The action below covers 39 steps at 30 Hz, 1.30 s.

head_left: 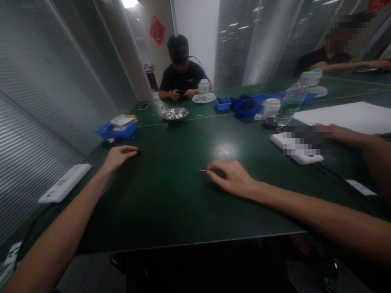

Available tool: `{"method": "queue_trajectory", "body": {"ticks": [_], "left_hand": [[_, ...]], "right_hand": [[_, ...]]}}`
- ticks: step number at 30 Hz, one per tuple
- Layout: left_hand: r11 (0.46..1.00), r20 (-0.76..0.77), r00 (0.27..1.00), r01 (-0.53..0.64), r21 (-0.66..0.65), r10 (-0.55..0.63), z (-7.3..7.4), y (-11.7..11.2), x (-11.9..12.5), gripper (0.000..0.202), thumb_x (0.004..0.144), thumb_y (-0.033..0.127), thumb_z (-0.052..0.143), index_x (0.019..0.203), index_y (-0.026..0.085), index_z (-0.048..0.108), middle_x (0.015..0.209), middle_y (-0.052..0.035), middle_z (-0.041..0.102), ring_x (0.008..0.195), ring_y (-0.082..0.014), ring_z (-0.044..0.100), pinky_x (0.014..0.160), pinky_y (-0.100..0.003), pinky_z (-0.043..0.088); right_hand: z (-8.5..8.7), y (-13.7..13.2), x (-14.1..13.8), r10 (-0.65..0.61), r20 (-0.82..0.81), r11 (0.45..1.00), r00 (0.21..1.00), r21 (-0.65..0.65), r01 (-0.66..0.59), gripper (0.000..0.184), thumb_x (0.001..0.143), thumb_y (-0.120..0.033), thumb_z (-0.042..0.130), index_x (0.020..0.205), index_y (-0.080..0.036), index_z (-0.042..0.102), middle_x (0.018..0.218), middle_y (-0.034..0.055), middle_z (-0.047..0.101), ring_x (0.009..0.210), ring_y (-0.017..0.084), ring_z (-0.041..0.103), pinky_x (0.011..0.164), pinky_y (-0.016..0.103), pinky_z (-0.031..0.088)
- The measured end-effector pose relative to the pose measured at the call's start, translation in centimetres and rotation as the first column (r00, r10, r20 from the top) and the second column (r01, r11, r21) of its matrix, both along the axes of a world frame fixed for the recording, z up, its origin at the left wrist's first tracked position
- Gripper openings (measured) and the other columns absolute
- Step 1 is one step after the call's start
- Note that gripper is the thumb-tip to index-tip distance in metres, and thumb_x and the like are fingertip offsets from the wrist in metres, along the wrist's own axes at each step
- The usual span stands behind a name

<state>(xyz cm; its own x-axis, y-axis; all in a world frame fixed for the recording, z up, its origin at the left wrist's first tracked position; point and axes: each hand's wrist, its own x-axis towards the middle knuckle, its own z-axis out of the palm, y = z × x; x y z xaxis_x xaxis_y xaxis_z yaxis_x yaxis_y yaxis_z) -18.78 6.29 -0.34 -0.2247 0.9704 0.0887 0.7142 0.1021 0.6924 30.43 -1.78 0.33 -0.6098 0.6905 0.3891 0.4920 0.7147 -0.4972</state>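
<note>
My left hand (118, 156) rests on the dark green table (171, 203) at the left, fingers drawn together on a small dark object (138, 151) at its fingertips. My right hand (233, 178) lies at the table's middle, fingers curled round a thin tool with a dark handle; its fine metal tip (202, 170) points left. Both forearms reach in from the near edge.
A blue bin (116, 130) with white items stands beyond my left hand. A metal bowl (175, 114), a small fan (203, 94), more blue bins (244, 106) and a water bottle (290, 103) lie farther back. Another person's hand (339, 133) rests at right. A white device (64, 183) lies at left.
</note>
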Motion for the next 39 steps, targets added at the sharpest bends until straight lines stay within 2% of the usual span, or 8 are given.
{"method": "queue_trajectory", "body": {"ticks": [4,7,11,16,29,33,36,39], "left_hand": [[0.998,-0.023,0.998,0.064,0.009,-0.064,-0.2,0.1,-0.4,0.058,0.069,0.047,0.081,0.118,0.016,0.076,0.121,-0.0121,0.076,0.110,-0.0292,0.072,0.103,-0.040,0.053],[0.994,-0.231,0.971,0.080,0.071,-0.062,0.1,-0.3,-0.3,0.055,0.075,0.048,0.076,0.120,0.017,0.075,0.119,-0.0121,0.076,0.102,-0.0292,0.073,0.097,-0.041,0.055],[0.954,-0.552,0.825,0.252,0.164,-0.123,1.0,-1.3,0.6,0.039,0.089,0.038,0.056,0.116,0.019,0.077,0.122,-0.0110,0.074,0.111,-0.0303,0.068,0.103,-0.043,0.051],[0.951,-0.705,0.682,0.307,0.034,-0.195,1.5,-1.7,1.6,0.041,0.089,0.027,0.046,0.112,0.019,0.079,0.121,-0.0117,0.074,0.114,-0.0325,0.066,0.102,-0.046,0.050],[0.969,-0.616,0.779,0.227,0.101,-0.118,1.5,-1.7,2.9,0.037,0.088,0.026,0.045,0.102,0.018,0.079,0.119,-0.0134,0.068,0.111,-0.0333,0.063,0.104,-0.046,0.048],[0.964,-0.558,0.830,0.165,0.207,-0.023,0.9,-1.5,1.8,0.043,0.088,0.026,0.047,0.120,0.017,0.074,0.127,-0.0127,0.066,0.113,-0.0310,0.064,0.108,-0.041,0.047],[0.984,-0.496,0.866,0.144,0.106,-0.073,0.6,-1.2,1.0,0.047,0.086,0.031,0.055,0.129,0.017,0.069,0.131,-0.0124,0.067,0.118,-0.0328,0.063,0.107,-0.043,0.048],[0.970,-0.428,0.879,0.243,0.022,-0.211,0.4,-1.4,2.1,0.046,0.090,0.041,0.058,0.129,0.019,0.070,0.129,-0.0115,0.070,0.116,-0.0327,0.065,0.105,-0.044,0.049]], "right_hand": [[-0.1,0.1,0.0,-0.005,0.006,1.000,1.000,-0.004,0.005,0.025,0.103,-0.037,0.056,0.108,-0.018,0.070,0.084,0.0017,0.070,0.064,0.012,0.059,0.061,0.026,0.040],[-0.2,0.2,0.0,-0.003,0.007,1.000,1.000,-0.011,0.003,0.025,0.103,-0.037,0.056,0.108,-0.018,0.070,0.085,0.0019,0.071,0.065,0.012,0.059,0.062,0.026,0.040],[-0.1,0.1,0.0,-0.001,0.015,1.000,1.000,-0.018,0.001,0.025,0.103,-0.037,0.055,0.108,-0.017,0.070,0.084,0.0023,0.071,0.064,0.012,0.058,0.061,0.026,0.040],[0.1,0.0,0.0,0.001,0.016,1.000,1.000,-0.018,-0.001,0.024,0.103,-0.036,0.055,0.108,-0.017,0.070,0.086,0.0031,0.071,0.066,0.013,0.060,0.062,0.026,0.041],[-0.2,0.1,0.1,0.006,0.017,1.000,1.000,0.015,-0.006,0.025,0.103,-0.037,0.056,0.108,-0.017,0.071,0.084,0.0029,0.071,0.065,0.013,0.059,0.062,0.026,0.040],[-0.1,0.1,0.1,0.000,0.015,1.000,1.000,0.017,-0.001,0.025,0.103,-0.037,0.056,0.107,-0.017,0.071,0.083,0.0024,0.070,0.064,0.012,0.058,0.061,0.026,0.039],[-0.2,0.2,0.1,0.011,0.027,1.000,1.000,0.004,-0.011,0.025,0.104,-0.037,0.055,0.108,-0.017,0.070,0.086,0.0025,0.071,0.065,0.012,0.059,0.062,0.026,0.040],[-0.2,0.3,0.1,0.013,0.040,1.000,0.999,0.007,-0.013,0.026,0.104,-0.038,0.055,0.109,-0.017,0.070,0.088,0.0025,0.072,0.066,0.012,0.060,0.062,0.026,0.041]]}}
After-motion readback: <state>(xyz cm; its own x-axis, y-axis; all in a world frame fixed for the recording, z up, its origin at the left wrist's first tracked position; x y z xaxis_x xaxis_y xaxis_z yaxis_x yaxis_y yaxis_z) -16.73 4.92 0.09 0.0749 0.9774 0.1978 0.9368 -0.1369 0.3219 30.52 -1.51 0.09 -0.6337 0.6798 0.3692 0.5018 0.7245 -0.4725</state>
